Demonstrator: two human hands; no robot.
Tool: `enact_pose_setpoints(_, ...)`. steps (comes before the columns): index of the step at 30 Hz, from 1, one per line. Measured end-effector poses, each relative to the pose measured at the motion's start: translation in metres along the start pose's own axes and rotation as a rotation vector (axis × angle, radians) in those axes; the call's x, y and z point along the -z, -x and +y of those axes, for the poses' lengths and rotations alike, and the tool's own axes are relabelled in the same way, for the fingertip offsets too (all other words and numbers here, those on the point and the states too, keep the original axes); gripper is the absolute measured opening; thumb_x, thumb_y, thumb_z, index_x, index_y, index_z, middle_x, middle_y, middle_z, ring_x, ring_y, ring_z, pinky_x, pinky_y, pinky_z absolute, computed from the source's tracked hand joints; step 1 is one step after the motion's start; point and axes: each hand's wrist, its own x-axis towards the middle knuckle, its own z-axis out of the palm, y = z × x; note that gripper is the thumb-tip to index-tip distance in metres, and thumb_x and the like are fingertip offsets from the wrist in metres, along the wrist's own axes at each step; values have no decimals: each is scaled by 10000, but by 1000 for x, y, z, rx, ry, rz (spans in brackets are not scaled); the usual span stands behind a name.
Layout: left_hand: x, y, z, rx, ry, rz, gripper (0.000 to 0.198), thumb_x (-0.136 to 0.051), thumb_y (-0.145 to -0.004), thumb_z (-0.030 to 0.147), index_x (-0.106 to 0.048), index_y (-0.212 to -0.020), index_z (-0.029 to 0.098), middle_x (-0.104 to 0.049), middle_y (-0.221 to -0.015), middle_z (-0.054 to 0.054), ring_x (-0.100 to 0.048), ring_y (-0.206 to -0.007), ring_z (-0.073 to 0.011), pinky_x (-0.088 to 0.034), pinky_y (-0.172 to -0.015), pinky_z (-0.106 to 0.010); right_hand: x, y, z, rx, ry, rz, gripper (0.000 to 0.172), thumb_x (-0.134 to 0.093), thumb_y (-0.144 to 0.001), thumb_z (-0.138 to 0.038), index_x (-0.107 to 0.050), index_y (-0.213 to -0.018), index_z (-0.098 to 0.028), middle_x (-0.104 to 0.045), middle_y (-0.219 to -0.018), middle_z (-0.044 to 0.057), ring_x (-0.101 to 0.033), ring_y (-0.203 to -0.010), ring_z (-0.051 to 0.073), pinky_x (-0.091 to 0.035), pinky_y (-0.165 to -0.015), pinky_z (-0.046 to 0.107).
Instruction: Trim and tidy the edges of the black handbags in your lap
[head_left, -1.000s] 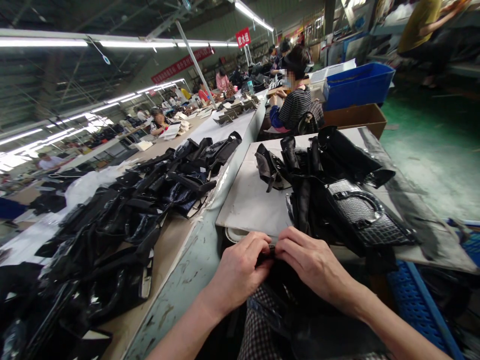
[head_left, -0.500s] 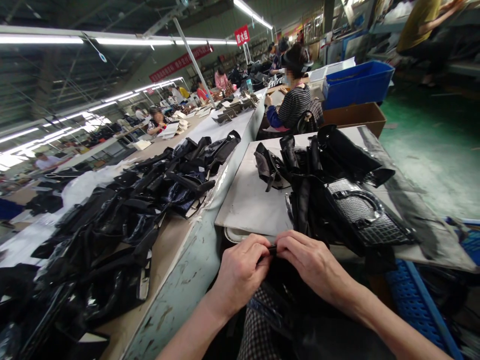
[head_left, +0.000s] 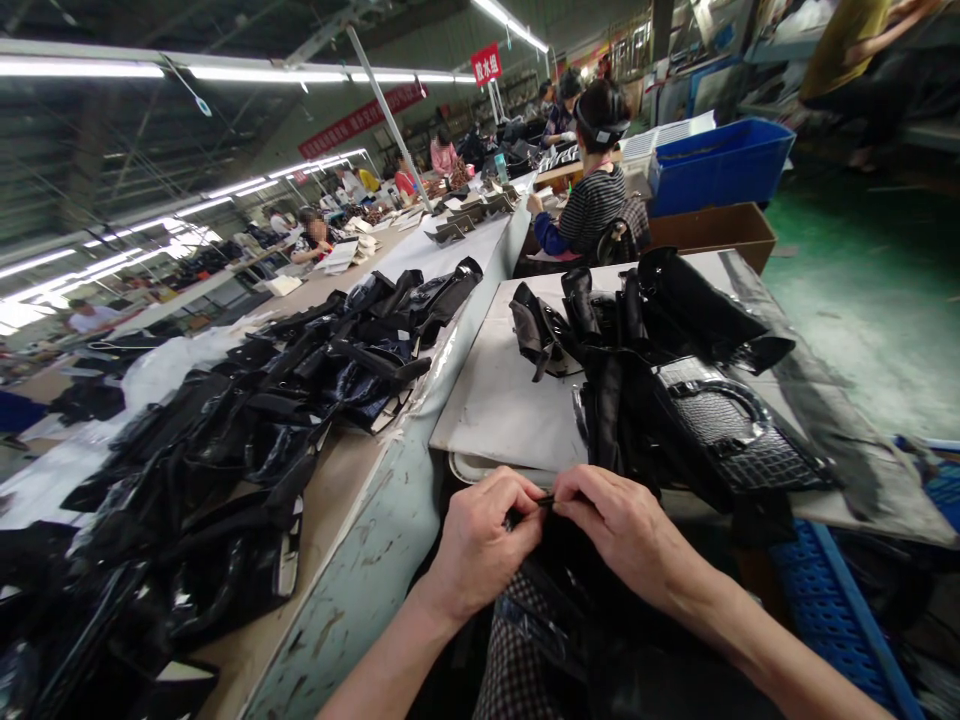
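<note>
My left hand [head_left: 484, 540] and my right hand [head_left: 622, 530] meet over my lap at the near edge of the white work board [head_left: 510, 400]. Both are closed in a pinch on a black leather piece [head_left: 559, 590] that hangs down between them over my checked clothing. Just beyond my right hand lies a heap of black bag parts [head_left: 645, 380], with a crocodile-textured panel [head_left: 739, 440] on its right side.
A long table on the left carries a pile of glossy black leather pieces [head_left: 247, 450]. A person in a striped top [head_left: 589, 205] sits ahead. A blue crate [head_left: 716, 165] and a cardboard box [head_left: 712, 230] stand behind the board. A blue plastic crate [head_left: 855, 620] is at my right.
My hands have stayed together at the board's edge; the fingers shifted slightly along the black piece's top edge. The view has tilted a little.
</note>
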Motion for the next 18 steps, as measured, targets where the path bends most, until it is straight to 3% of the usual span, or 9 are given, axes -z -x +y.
enact_pose_setpoints(6, 1, -3, 3, 282, 176, -1, 275, -689, -765, 136, -457, -622, 179, -704, -783, -12, -629, -703, -132, -442, -630, -234, 1, -1, -3, -136, -124, 24, 90, -553, -882, -167, -502, -872, -240, -632, -798, -24, -593, -723, 150, -439, -672, 264)
enact_pose_setpoints(13, 14, -10, -4, 559, 639, -145, 321, -747, -646, 100, -501, -835, 183, -664, -746, 25, -599, -658, -105, -470, -652, -224, -3, -4, -7, -281, -651, -26, 236, -639, -805, -202, -465, -961, -235, -629, -796, -45, -575, -753, 141, -433, -704, 268)
enact_pose_setpoints(15, 20, -6, -3, 559, 624, -172, 325, -710, -667, 87, -548, -934, 176, -658, -844, -1, -625, -780, -130, -493, -733, -247, -6, -5, -7, -328, -724, -28, 256, -655, -796, -214, -481, -984, -231, -611, -766, -57, -549, -730, 134, -415, -682, 261)
enact_pose_setpoints(18, 24, 5, 7, 547, 376, -121, 321, -688, -722, 147, -575, -1021, 184, -636, -1022, -54, -603, -990, -194, -507, -780, -275, -7, -7, -6, -340, -697, -29, 254, -648, -805, -237, -519, -1023, -221, -590, -774, -54, -529, -722, 132, -407, -674, 262)
